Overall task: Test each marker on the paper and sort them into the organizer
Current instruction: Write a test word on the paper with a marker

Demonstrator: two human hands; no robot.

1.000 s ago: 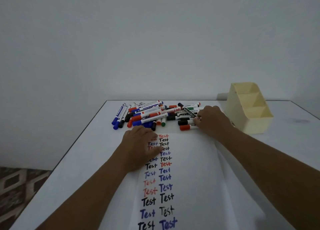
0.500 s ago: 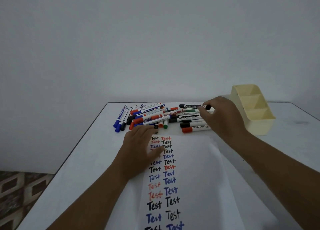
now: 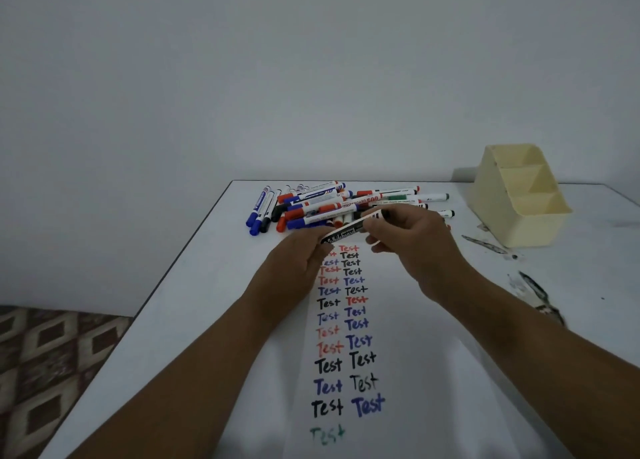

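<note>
Marker [image 3: 349, 229] between both hands; organizer [image 3: 519, 199] seemingly empty.

The paper [image 3: 398, 320] lay on the table [image 3: 194, 320], running from the near edge toward the far side. Behind its far end lay the pile of markers [image 3: 311, 205], with the organizer [image 3: 519, 202] to the right of the pile. Above the paper's far end, the left hand [image 3: 294, 261] and right hand [image 3: 415, 240] held one marker [image 3: 349, 230] between them.
</note>
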